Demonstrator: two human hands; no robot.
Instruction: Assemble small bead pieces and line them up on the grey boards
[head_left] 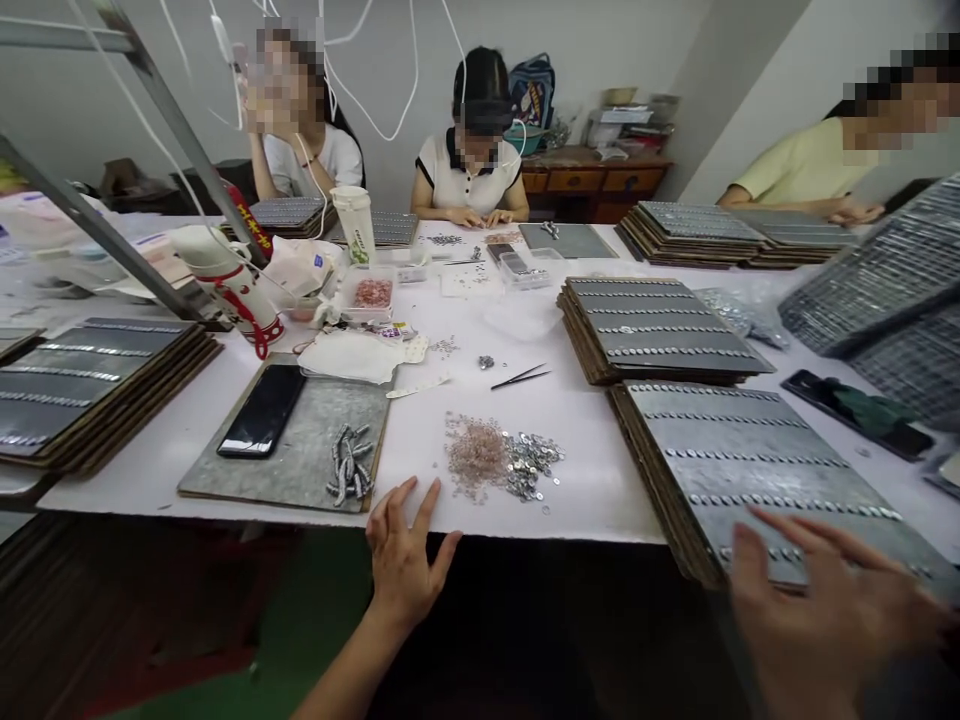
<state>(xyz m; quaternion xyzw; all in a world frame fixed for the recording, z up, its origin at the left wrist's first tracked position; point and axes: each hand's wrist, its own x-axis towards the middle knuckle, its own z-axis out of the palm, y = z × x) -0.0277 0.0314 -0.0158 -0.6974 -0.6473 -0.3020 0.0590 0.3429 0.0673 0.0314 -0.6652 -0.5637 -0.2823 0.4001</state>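
My left hand (pixel 405 560) rests on the near edge of the white table (pixel 585 430), fingers spread, holding nothing. Just beyond it lies a pile of pink beads (pixel 476 455) beside a pile of small silver pieces (pixel 529 465). My right hand (pixel 825 610) is open and blurred, fingers spread over the near corner of a stack of grey boards (pixel 750 470) carrying rows of silver pieces. Black tweezers (pixel 520 377) lie farther out on the table.
A grey board (pixel 300 450) to the left holds a black phone (pixel 262 410) and several silver clips (pixel 350 465). More board stacks stand at left (pixel 90 385), centre right (pixel 652 325) and far right (pixel 885 270). Three people sit across and to the right.
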